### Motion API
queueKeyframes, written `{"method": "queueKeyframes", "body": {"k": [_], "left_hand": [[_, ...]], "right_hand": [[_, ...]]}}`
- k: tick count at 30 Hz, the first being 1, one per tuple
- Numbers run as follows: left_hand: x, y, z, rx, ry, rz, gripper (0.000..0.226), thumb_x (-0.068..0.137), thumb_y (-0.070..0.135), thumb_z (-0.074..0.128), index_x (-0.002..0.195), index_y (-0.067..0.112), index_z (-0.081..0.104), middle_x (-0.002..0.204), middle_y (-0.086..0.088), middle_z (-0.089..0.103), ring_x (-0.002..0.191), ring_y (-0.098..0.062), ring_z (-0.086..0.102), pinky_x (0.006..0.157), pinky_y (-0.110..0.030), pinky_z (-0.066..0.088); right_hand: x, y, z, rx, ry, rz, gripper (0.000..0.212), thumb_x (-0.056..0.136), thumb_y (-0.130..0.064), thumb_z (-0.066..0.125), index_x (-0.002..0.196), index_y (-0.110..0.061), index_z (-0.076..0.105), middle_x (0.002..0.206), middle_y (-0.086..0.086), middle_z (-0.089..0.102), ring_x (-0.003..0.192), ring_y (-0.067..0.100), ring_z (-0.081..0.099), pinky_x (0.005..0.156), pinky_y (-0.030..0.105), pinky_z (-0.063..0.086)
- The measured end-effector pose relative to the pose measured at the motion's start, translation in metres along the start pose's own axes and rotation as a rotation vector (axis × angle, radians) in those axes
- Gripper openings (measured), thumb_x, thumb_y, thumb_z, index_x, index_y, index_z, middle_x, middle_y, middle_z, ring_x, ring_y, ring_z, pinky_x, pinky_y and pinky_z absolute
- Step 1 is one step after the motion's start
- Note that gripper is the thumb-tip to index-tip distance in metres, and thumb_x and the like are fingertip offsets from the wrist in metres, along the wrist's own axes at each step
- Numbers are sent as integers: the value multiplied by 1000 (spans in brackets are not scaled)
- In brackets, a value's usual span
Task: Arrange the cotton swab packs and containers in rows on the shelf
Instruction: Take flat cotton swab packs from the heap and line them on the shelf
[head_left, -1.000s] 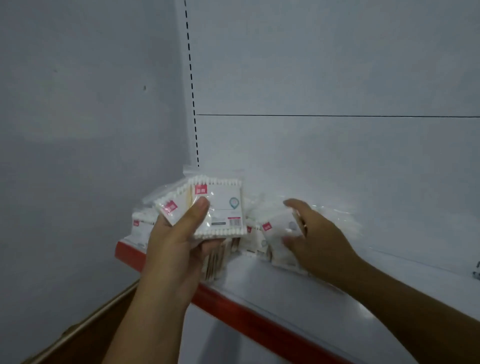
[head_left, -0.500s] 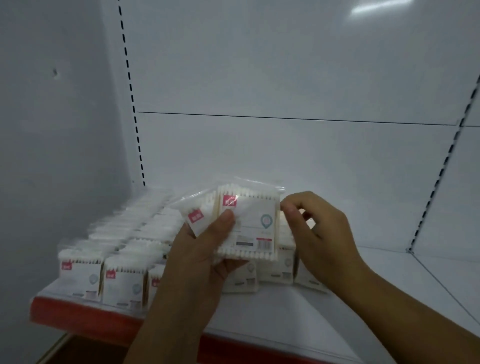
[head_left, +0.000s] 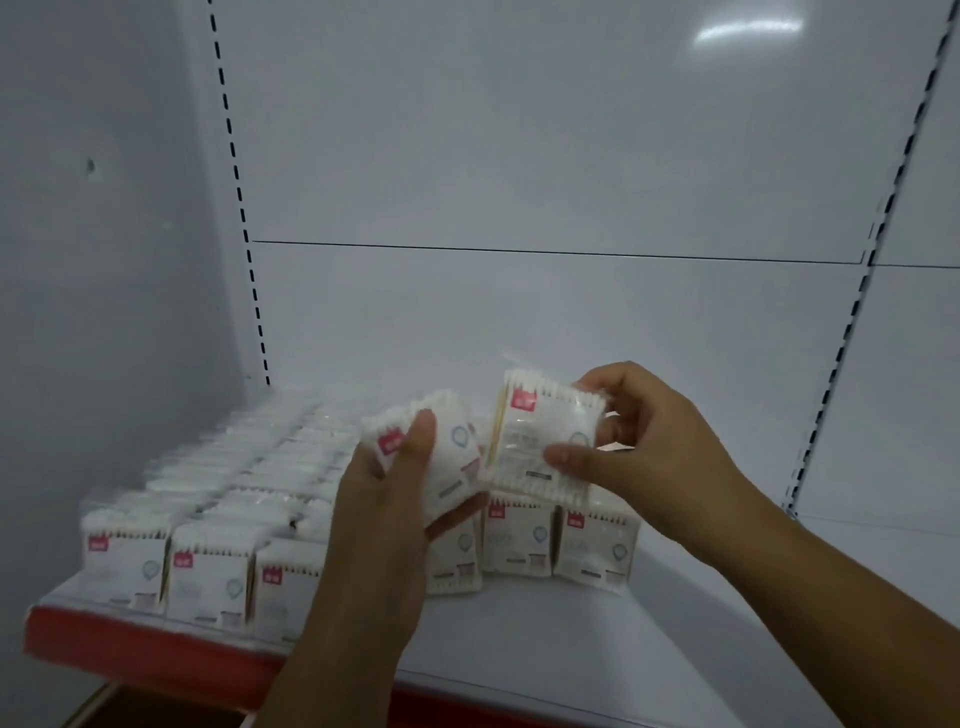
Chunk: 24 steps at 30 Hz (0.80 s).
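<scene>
My left hand (head_left: 384, 509) grips a small stack of cotton swab packs (head_left: 447, 457), thumb across the front beside the red label. To its right, my right hand (head_left: 654, 447) pinches a single swab pack (head_left: 545, 431) by its right edge, held upright above the shelf. Rows of like packs (head_left: 208, 566) stand on the left part of the white shelf (head_left: 571, 649), running back to the rear wall. Two more upright packs (head_left: 597, 551) stand just below the held one. No containers are in view.
The shelf has a red front strip (head_left: 145, 660). A grey side wall (head_left: 104, 260) closes the left; a white back panel (head_left: 519, 312) with slotted uprights stands behind. Bare shelf surface stretches to the right of the packs.
My right hand has taken one pack off the stack in my left hand and drawn it to the right. The view has shifted, showing more of the shelf's right side.
</scene>
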<state>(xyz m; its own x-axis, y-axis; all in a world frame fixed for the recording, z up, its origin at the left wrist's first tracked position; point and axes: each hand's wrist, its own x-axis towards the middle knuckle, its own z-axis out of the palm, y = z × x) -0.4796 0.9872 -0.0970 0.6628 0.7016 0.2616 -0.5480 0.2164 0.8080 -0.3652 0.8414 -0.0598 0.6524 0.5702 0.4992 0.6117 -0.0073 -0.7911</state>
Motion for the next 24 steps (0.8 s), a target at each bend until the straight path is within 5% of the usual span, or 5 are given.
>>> {"method": "queueKeyframes", "body": {"k": [4,12,17,20,24], "left_hand": [[0,13,-10,-106,78,83,42,70,45,65,100,17,68,93,-11,75,82,-26,74,52,-29,56],[-10,-3,-2,-208,-183,-367,57,69,36,56,112,-1,63,108,-23,70,93,-39,70,57,-44,60],[-7,-17,9,-75,-285,-318,60,52,0,58,112,-1,60,106,-24,70,94,-41,69,67,-45,61],[-5,-29,32,150,-324,-267,51,54,0,61,104,4,67,99,-20,72,87,-32,70,67,-39,58],[-4,-49,33,334,-338,-62,48,72,-3,60,109,27,68,111,4,70,101,-6,66,77,-22,54]], "right_hand": [[-6,36,0,-478,85,-70,44,66,-31,85,88,-42,49,86,-19,57,73,-3,61,56,11,49],[-15,71,38,-962,-114,-355,49,60,-57,80,88,-17,73,114,7,65,97,27,62,76,38,51],[1,30,-15,-445,-62,-223,53,84,-72,41,119,-36,57,112,-28,51,97,-6,52,79,16,45],[4,13,-27,-381,-282,-181,48,71,-64,65,113,-48,49,106,-29,55,94,-8,54,73,11,48],[-1,26,-41,-397,-99,-208,22,71,-38,79,81,-41,59,82,-21,64,68,-1,61,59,13,48]]}}
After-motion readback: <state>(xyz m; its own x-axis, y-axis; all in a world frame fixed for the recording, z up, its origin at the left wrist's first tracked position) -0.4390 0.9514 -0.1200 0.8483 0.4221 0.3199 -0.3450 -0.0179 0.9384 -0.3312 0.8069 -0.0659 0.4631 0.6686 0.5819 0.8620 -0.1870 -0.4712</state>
